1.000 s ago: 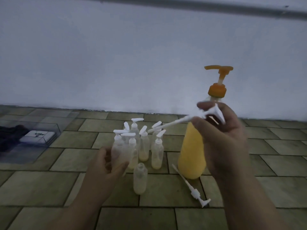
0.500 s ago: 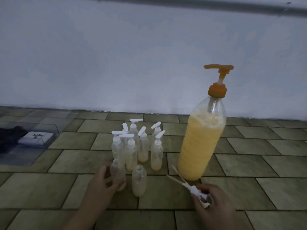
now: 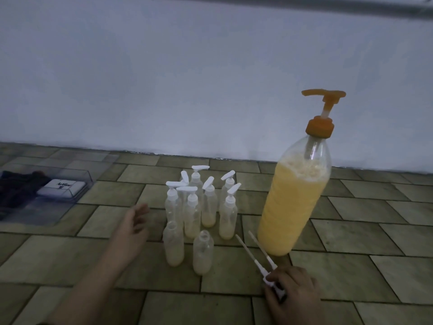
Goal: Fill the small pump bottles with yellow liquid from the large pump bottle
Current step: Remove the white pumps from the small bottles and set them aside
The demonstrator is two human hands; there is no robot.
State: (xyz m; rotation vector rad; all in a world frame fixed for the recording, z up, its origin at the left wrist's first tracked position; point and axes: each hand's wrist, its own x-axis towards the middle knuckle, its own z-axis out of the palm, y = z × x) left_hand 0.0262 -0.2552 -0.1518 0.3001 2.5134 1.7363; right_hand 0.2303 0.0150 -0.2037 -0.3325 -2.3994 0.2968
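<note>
The large pump bottle (image 3: 295, 207), full of yellow liquid with an orange pump head, stands on the tiled floor at right. Left of it is a cluster of several small pump bottles (image 3: 201, 202) with white pump tops, each holding a little yellow liquid. Two uncapped small bottles (image 3: 173, 242) (image 3: 203, 252) stand in front of the cluster. Two loose white pump tops (image 3: 255, 254) lie on the floor by the big bottle's base. My right hand (image 3: 290, 294) holds their heads against the floor. My left hand (image 3: 133, 221) hovers with relaxed fingers left of the uncapped bottles, holding nothing.
A clear plastic tray (image 3: 77, 184) with a white box labelled Artline (image 3: 61, 187) and a dark item sits at far left. A pale wall (image 3: 210, 78) rises behind the bottles.
My right hand came down from in front of the big bottle and laid its pump top on the floor beside the other one. My left hand set an uncapped bottle down and let go.
</note>
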